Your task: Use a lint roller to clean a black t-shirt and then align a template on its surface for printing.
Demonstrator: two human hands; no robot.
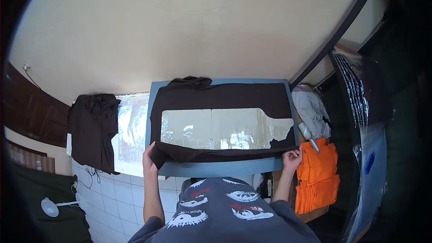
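Observation:
A dark brown garment (pixel 225 94) lies spread on a blue-grey tabletop (pixel 216 168). On top of it rests a pale, shiny flat board (pixel 216 128), its right end narrower than the rest. My left hand (pixel 150 156) pinches the garment's near left corner. At the near right corner, my right hand (pixel 292 158) has its fingers closed on the same edge. Between both hands the near edge of the cloth is raised in a strip along the board's near side. A bunched part of the garment sits at the far left.
Another dark brown garment (pixel 92 130) hangs over a white, plastic-covered surface (pixel 132 130) on the left. Folded orange cloths (pixel 317 175) are stacked at the right, below a grey cloth (pixel 310 110) and a white-and-grey tube-shaped object (pixel 308 136). A white fan-like object (pixel 50 207) stands lower left.

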